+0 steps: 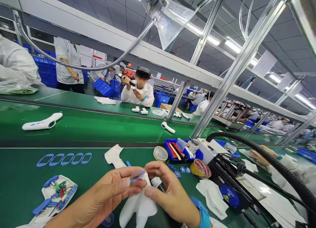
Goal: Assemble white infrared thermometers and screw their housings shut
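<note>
Near the bottom centre, my left hand (118, 188) pinches a small clear piece with a blue edge (136, 176) between thumb and fingers. Close beside it, my right hand (168, 191) has its thumb and fingers closed on a white cloth (139, 206), which hangs down between the hands. A dark bottle with a white label (157, 182) shows partly behind my right fingers. Just beyond the hands lies a white plastic shell (115, 156). An opened white and blue housing with wires (58, 195) rests left of my left forearm.
Several blue frames (64, 159) lie in a row at left. A blue tray (184, 150), tape roll (203, 168) and black device (229, 178) stand at right. White thermometer-shaped units (41, 122) are on the green belt (111, 126). A person (140, 86) sits opposite; a co-worker's hand (264, 154) is at right.
</note>
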